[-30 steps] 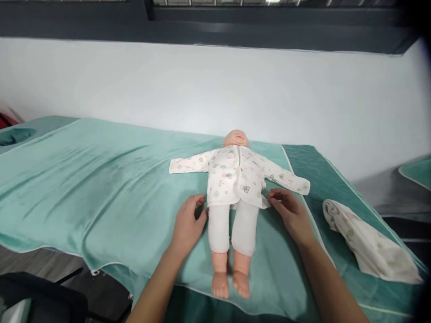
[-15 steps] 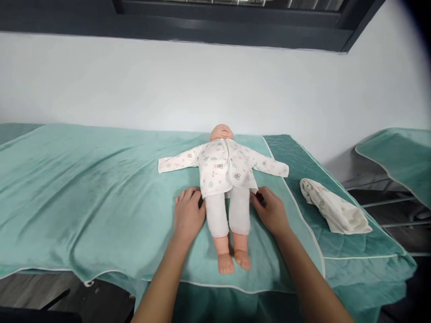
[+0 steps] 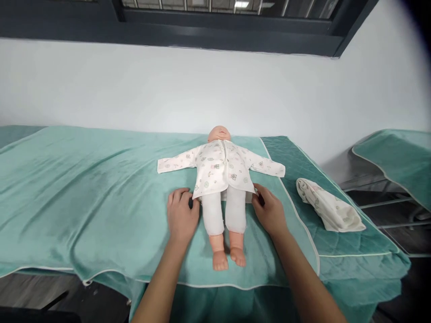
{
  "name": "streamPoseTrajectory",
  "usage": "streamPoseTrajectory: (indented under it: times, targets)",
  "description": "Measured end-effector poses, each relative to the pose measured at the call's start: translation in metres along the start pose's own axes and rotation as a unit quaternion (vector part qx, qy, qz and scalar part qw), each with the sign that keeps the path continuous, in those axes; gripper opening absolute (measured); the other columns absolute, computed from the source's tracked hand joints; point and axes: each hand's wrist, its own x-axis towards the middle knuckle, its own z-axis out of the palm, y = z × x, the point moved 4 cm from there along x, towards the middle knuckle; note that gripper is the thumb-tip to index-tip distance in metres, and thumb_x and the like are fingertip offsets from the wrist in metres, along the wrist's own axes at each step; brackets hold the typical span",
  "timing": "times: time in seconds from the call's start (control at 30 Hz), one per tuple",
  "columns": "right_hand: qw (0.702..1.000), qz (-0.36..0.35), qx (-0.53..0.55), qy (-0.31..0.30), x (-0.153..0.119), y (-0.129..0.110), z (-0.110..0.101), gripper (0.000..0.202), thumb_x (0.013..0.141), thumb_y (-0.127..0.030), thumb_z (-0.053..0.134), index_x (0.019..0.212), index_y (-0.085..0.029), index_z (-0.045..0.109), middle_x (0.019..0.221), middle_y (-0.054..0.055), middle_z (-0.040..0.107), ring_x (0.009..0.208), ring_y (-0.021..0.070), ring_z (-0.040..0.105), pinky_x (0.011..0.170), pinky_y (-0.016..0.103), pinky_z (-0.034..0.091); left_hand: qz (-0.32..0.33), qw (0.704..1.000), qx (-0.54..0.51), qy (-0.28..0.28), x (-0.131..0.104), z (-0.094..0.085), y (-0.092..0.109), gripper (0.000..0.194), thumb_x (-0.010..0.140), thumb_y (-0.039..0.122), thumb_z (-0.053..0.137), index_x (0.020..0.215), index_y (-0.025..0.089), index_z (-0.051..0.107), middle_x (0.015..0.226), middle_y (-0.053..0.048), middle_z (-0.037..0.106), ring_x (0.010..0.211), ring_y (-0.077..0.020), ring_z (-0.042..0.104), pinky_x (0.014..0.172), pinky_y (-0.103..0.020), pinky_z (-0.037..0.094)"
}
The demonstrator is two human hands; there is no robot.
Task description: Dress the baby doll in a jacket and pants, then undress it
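Note:
A baby doll (image 3: 219, 133) lies on its back on the green sheet (image 3: 101, 202), its head toward the wall and its feet toward me. It wears a white printed shirt (image 3: 215, 168), with both sleeves spread out sideways, and white leg coverings (image 3: 213, 214). At the shirt's lower left corner, my left hand (image 3: 182, 214) pinches the hem between thumb and fingers. My right hand (image 3: 269, 208) grips the lower right corner of the hem beside the doll's hip. The bottom of the shirt is spread wide over the thighs.
On the darker green quilted cover (image 3: 350, 240) to the right lies a folded printed cloth (image 3: 330, 205). Behind the bed rises a white wall (image 3: 151, 85) below a dark window frame (image 3: 218, 33). Another green-covered surface (image 3: 400, 157) stands at the far right.
My hands have moved slightly apart, drawing the shirt's lower corners outward. The hem now looks wider and flatter. The whole view has shifted a little.

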Motion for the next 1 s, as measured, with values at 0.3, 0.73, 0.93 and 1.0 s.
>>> streamPoseTrajectory:
  times: [0.3,0.73,0.93,1.0]
  targets:
    - [0.997,-0.058,0.053,0.012,0.001,-0.003,-0.003,0.042,0.086,-0.009,0.044,0.122,-0.024,0.060,0.117,0.010,0.059,0.108,0.0251,0.059,0.089,0.040,0.050,-0.023,0.999,-0.016,-0.016,0.000,0.001,-0.003,0.006,0.086,0.018,0.053,0.087,0.023,0.056,0.117,-0.007,0.065,0.116,-0.0295,0.054,0.094,-0.045,0.044]
    - [0.991,-0.106,0.069,0.036,0.000,-0.007,-0.005,0.056,0.083,-0.003,0.045,0.133,-0.025,0.051,0.133,0.011,0.053,0.125,0.0276,0.049,0.106,0.051,0.044,-0.037,0.998,-0.041,-0.025,-0.001,0.001,-0.006,0.030,0.081,0.008,0.046,0.105,0.023,0.055,0.119,-0.007,0.065,0.117,-0.0260,0.058,0.093,-0.042,0.042]
    - [0.984,-0.154,0.081,0.041,0.008,-0.029,-0.005,0.052,0.093,-0.014,0.051,0.142,-0.030,0.046,0.145,0.009,0.050,0.134,0.0284,0.047,0.110,0.055,0.042,-0.023,0.997,-0.075,0.004,-0.002,0.002,-0.010,0.032,0.085,0.008,0.046,0.112,0.022,0.057,0.114,-0.008,0.065,0.112,-0.0265,0.059,0.093,-0.043,0.044]
    - [0.980,-0.183,0.072,0.030,0.015,-0.039,-0.002,0.051,0.095,-0.014,0.049,0.143,-0.030,0.046,0.148,0.008,0.050,0.138,0.0276,0.044,0.112,0.055,0.041,0.000,0.992,-0.123,0.025,-0.003,0.000,-0.009,0.034,0.088,0.009,0.047,0.117,0.022,0.057,0.118,-0.008,0.063,0.113,-0.0245,0.058,0.096,-0.042,0.045]
